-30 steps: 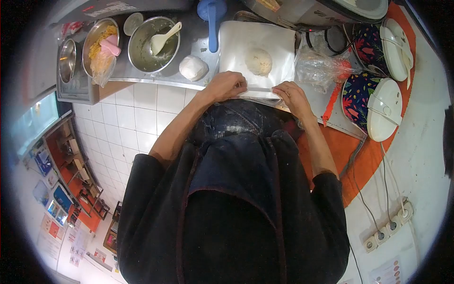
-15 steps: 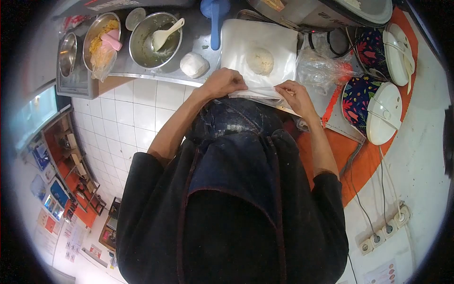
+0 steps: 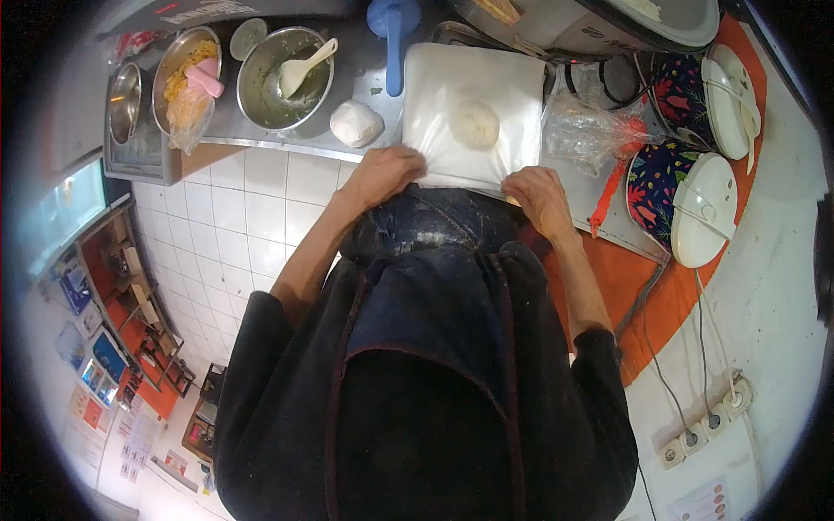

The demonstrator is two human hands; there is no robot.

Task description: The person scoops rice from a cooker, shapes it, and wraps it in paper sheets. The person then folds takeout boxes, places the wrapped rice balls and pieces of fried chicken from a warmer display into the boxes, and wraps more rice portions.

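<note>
Now grips the near edge of a translucent plastic sheet [image 3: 434, 78] with both hands, closing curled fingers of the left hand [image 3: 387, 178] at its left side and of the right hand [image 3: 537, 198] near its right corner. Shows through that plastic, on the metal worktop [image 3: 369, 75], a flattened dough round [image 3: 475, 126]. Has, left of the sheet, a white dough ball [image 3: 356, 123]; to the right, crumpled clear plastic [image 3: 578, 130]. Beyond the ball, holds a cream-coloured paddle [image 3: 300, 74] in a steel mixing bowl [image 3: 252, 94] with greenish residue. Farther up, near the sheet's far left corner, includes a blue utensil [image 3: 394, 52].
</note>
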